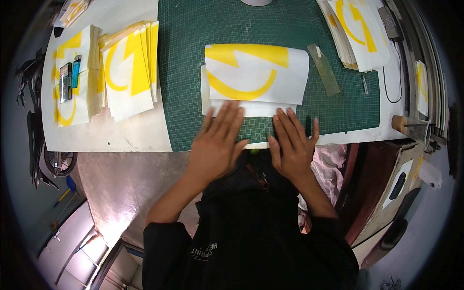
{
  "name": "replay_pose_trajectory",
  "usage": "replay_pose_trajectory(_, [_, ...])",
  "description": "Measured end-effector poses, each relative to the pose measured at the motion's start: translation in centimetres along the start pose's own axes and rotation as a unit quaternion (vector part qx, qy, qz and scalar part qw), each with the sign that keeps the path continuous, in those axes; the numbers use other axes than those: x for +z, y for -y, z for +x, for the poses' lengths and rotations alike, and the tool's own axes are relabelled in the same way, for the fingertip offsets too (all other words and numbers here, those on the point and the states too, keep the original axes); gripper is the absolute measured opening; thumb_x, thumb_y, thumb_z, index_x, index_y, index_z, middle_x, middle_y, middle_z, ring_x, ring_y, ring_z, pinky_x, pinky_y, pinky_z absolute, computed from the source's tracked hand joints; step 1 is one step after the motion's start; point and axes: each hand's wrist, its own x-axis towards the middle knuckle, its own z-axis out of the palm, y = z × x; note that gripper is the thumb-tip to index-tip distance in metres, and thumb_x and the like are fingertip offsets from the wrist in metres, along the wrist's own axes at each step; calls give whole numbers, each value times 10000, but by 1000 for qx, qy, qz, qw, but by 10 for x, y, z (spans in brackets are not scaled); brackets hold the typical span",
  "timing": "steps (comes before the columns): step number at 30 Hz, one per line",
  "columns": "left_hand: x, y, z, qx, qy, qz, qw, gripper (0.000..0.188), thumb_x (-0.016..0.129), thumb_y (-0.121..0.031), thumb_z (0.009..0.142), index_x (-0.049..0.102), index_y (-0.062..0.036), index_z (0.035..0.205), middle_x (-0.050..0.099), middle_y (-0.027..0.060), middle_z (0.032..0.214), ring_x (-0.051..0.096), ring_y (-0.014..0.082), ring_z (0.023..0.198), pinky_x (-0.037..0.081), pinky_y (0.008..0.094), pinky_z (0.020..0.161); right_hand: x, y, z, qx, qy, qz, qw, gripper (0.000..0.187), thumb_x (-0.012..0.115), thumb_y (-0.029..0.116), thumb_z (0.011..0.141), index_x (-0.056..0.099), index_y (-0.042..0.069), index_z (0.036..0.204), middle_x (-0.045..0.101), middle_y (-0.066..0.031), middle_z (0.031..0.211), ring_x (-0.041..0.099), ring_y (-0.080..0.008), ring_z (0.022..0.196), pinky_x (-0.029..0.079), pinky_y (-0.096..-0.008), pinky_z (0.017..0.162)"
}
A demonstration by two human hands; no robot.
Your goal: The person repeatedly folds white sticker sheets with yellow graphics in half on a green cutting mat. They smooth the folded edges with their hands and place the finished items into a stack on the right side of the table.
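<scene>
Black shirt [256, 232], nearest, between the forearms. Left hand [213, 147] and right hand [295, 153] are flattened, gripping nothing, fingertips at the near edge of the yellow-printed white sheet [253, 72], just beyond them on the green cutting mat [350, 113]. Long axis: left to right; layered edges toward the hands, bowed fold away. Apparent step: aligning the fold; next calls for even pressure.
</scene>
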Motion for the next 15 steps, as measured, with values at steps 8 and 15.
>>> replay_pose_trajectory(8, [7, -8, -26, -75, -168, 40, 982, 692, 691, -330, 995, 487, 30, 1550, 475, 275, 1585, 430, 465, 1498, 284, 660, 1228, 3, -4, -1, -1, -8, 4, 1000, 434, 707, 277, 979, 707, 36, 1340, 659, -82, 1473, 531, -258, 1456, 101, -662, 1267])
replay_pose_trajectory(15, [31, -36, 5, -34, -119, 4, 992, 562, 649, -277, 1023, 569, 30, 1487, 506, 253, 1576, 483, 425, 1464, 330, 584, 1232, -17, -2, 18, -49, -34, 56, 997, 354, 696, 71, 953, 694, -16, 1297, 660, -147, 1416, 561, -317, 1411, 308, -618, 1222])
